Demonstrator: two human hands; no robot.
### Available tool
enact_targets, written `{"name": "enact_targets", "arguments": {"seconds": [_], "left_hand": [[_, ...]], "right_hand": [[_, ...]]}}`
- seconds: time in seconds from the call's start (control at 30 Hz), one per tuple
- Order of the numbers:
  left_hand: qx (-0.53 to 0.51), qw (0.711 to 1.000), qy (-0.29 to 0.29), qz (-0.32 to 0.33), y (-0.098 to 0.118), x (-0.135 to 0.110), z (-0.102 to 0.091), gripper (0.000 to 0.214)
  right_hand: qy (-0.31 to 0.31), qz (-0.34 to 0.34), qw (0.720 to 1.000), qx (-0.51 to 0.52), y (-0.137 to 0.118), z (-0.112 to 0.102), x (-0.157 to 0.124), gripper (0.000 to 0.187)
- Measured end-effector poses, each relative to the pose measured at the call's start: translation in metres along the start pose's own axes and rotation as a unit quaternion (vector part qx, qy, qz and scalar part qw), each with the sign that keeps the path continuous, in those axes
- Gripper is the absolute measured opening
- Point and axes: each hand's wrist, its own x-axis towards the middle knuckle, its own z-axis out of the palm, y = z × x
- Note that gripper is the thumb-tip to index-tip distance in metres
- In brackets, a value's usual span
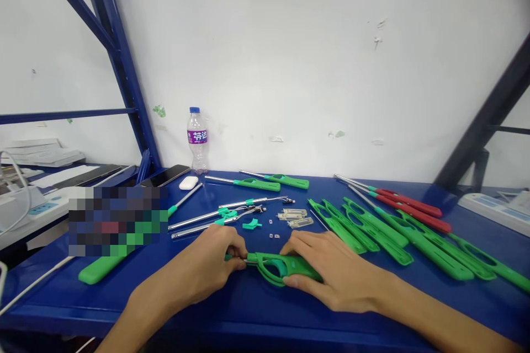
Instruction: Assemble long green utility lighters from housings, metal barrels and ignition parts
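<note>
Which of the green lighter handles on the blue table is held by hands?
The green lighter handle at the front centre: the left hand pinches its tip, the right hand grips its body. Other handles lie untouched farther back.

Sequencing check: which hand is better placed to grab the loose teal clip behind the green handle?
Left, likely: the left hand, pinching the tip of the green handle, sits nearest the teal clip; the right hand holds its body.

Single head-worn view, looking forward and down, close over the blue table [256, 309], facing a white wall [290, 55]
</note>
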Motion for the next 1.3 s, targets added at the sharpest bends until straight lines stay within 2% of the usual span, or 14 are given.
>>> {"name": "enact_targets", "arguments": {"seconds": [0.3, 0.5, 0.7, 0.87, 1.03, 1.3], "left_hand": [[0.013, 0.999, -0.011, 0.032, 0.007, -0.004, -0.004, 0.011], [-0.005, 0.993, -0.037, 0.116, 0.007, -0.003, -0.004, 0.034], [0.046, 0.988, -0.050, 0.138, 0.018, -0.001, -0.006, 0.039], [0.037, 0.989, -0.060, 0.129, 0.018, 0.000, -0.006, 0.027], [0.034, 0.989, -0.052, 0.136, 0.017, 0.001, -0.006, 0.025], [0.013, 0.982, -0.057, 0.178, 0.016, 0.004, -0.002, 0.039]], "right_hand": [[0.027, 0.031, 0.999, 0.012, 0.005, 0.005, 0.001, 0.030], [0.072, 0.005, 0.991, 0.112, 0.009, 0.007, 0.003, 0.026], [0.048, -0.030, 0.988, 0.142, 0.011, 0.009, 0.003, 0.024], [0.064, -0.048, 0.986, 0.145, 0.014, 0.013, 0.004, 0.033], [0.075, -0.054, 0.987, 0.130, 0.013, 0.013, 0.003, 0.034], [0.108, -0.022, 0.990, 0.090, 0.015, 0.013, 0.003, 0.040]]}}
